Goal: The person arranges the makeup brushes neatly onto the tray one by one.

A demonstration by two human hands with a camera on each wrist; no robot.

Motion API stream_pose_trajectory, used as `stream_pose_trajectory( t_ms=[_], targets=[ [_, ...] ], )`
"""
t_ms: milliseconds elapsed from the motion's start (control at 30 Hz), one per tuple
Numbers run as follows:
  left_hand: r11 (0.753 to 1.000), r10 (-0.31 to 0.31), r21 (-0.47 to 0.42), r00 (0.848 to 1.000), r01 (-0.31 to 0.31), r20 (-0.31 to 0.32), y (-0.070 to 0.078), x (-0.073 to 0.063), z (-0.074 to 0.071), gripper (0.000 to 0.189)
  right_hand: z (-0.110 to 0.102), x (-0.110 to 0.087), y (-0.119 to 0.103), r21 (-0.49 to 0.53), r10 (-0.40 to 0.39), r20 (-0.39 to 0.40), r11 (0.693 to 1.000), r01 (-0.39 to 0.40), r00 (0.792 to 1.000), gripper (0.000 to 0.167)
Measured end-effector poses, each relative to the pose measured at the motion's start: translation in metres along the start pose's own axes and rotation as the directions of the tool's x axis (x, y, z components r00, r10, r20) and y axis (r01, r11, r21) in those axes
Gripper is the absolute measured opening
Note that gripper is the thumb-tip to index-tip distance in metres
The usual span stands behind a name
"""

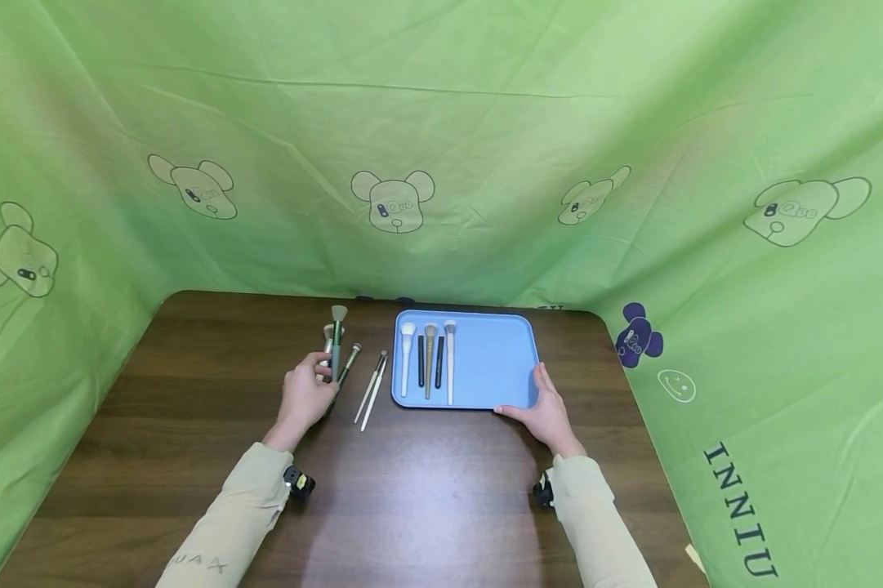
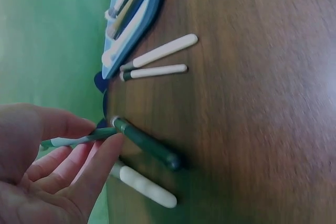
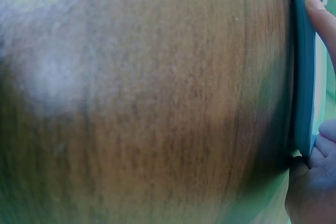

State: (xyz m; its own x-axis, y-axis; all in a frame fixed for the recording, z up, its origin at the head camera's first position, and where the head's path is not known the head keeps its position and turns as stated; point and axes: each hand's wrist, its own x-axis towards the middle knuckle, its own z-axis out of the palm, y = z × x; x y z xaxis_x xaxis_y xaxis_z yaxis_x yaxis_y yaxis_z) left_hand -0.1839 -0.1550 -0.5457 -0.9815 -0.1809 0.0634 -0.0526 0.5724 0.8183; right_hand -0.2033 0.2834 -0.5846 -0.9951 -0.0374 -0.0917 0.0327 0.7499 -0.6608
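Note:
My left hand pinches a green makeup brush between thumb and fingers, its bristles pointing up toward the back wall. On the table close by that hand lie a dark green brush and a thick white-handled brush. Two thin white brushes rest between them and the blue tray. At the tray's front right corner, my right hand grips the rim, thumb on the front edge and fingers along the right side. Several brushes, including a tan one, stand side by side in the tray's left half.
The brown wooden table ends at a green cloth hung behind and on both sides. Near the table's right edge is a small pale piece.

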Motion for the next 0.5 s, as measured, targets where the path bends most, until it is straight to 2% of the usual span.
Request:
stream_pose_trajectory(
  t_ms=[300, 500],
  targets=[
    [0.999, 0.038, -0.031, 0.999, -0.038, 0.013, 0.011, 0.005, 0.015, 0.047, 0.0, 0.0, -0.001, 0.011, -0.006, -0.004, 1.0, 0.006, 1.0, 0.132],
    [0.999, 0.049, -0.021, 0.999, -0.049, 0.016, 0.018, 0.01, 0.023, 0.056, 0.0, 0.0, -0.001, 0.009, -0.007, -0.001, 1.0, 0.007, 1.0, 0.132]
  ],
)
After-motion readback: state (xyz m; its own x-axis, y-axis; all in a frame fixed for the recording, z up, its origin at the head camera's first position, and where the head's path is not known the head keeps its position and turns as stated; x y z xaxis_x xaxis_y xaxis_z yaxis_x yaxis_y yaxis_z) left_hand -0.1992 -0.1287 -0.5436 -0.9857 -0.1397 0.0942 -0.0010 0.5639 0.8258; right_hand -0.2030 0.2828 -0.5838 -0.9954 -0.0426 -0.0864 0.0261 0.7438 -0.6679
